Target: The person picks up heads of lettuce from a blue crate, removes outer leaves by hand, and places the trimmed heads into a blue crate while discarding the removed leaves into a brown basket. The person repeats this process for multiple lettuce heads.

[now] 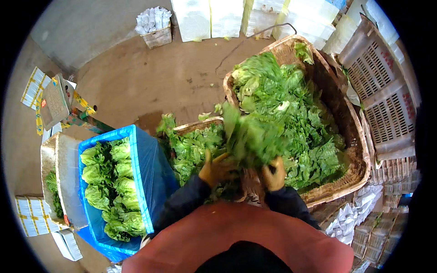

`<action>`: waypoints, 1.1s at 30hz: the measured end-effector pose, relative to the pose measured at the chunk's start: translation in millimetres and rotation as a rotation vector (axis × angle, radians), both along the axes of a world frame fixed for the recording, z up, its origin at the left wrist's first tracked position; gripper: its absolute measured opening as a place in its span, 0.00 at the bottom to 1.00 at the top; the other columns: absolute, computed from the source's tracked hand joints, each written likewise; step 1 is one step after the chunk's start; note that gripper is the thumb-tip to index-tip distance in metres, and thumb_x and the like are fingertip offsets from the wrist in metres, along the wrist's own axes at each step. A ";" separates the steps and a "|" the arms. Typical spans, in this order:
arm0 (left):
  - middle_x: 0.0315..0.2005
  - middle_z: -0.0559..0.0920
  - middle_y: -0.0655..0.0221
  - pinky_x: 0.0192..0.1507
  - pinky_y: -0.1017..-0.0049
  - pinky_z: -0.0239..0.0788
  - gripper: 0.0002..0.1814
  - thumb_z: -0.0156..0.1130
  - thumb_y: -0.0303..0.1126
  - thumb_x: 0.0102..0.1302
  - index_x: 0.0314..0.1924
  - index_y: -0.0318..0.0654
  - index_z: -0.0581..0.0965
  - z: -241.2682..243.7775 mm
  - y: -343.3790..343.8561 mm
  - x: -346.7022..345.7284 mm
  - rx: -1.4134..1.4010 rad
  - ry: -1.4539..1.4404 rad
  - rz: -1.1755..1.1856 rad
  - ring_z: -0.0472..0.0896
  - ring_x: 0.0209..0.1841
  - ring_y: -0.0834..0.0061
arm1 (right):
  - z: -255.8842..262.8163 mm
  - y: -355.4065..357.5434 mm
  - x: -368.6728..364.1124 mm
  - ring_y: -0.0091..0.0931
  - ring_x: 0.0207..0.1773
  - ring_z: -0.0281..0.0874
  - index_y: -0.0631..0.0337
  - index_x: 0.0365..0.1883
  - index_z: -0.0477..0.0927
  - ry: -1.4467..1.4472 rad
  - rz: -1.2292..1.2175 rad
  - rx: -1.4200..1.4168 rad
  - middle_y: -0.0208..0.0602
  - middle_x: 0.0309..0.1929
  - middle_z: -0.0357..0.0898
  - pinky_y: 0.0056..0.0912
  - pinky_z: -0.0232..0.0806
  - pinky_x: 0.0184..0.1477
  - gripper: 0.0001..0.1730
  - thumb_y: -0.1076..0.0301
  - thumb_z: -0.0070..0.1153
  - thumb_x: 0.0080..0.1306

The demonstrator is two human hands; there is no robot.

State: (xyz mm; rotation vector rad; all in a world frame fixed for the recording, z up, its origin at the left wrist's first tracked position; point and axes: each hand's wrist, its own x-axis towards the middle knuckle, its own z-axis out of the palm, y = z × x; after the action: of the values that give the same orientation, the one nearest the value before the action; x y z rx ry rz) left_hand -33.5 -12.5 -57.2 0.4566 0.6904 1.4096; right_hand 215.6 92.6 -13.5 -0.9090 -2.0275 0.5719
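Observation:
A blurred bunch of green lettuce (251, 138) is between and beyond my hands, its leaves pointing away from me. My right hand (275, 175) is curled at the bunch's lower right and appears to grip it. At its lower left is my left hand (215, 169), thumb raised apart from the fingers; motion blur hides whether it grips the lettuce. Under and right of the hands, loose lettuce leaves (297, 119) fill much of a large brown plastic crate (362, 150). More leaves (198, 143) lie in a smaller basket (201, 125) beyond my left hand.
On the left, a blue-lined box (145, 184) holds rows of lettuce heads (126, 184). Beside it are a foam box (70, 184) and a platform scale's display (56, 102). White foam boxes (225, 18) line the back; a slotted crate (385, 92) leans at right.

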 end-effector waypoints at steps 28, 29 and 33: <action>0.51 0.79 0.56 0.55 0.68 0.69 0.38 0.72 0.37 0.54 0.63 0.34 0.68 100.1 -141.3 23.5 -0.144 1.088 -0.080 0.78 0.52 0.64 | 62.5 -72.8 -23.7 0.47 0.42 0.82 0.58 0.77 0.41 -1.148 0.462 -0.381 0.51 0.48 0.80 0.47 0.73 0.48 0.49 0.66 0.54 0.63; 0.51 0.79 0.53 0.55 0.66 0.70 0.39 0.73 0.38 0.52 0.63 0.34 0.69 104.1 -140.9 22.2 -0.147 1.162 -0.068 0.79 0.52 0.60 | 12.3 -61.4 -2.7 0.47 0.44 0.81 0.61 0.75 0.51 -0.925 0.345 -0.416 0.53 0.46 0.81 0.43 0.73 0.47 0.43 0.64 0.55 0.65; 0.46 0.82 0.53 0.51 0.64 0.72 0.36 0.71 0.39 0.52 0.60 0.35 0.71 121.4 -138.3 9.0 -0.199 1.172 -0.051 0.81 0.48 0.56 | 70.3 -72.5 -31.0 0.42 0.46 0.82 0.60 0.67 0.67 -0.393 0.456 -0.967 0.49 0.46 0.81 0.42 0.73 0.48 0.35 0.58 0.61 0.64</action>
State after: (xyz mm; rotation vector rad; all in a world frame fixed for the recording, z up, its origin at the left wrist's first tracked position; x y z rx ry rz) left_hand -24.6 -150.8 64.2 1.1453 1.7134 0.9053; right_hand 184.6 20.2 56.8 -1.1473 -2.3164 1.8486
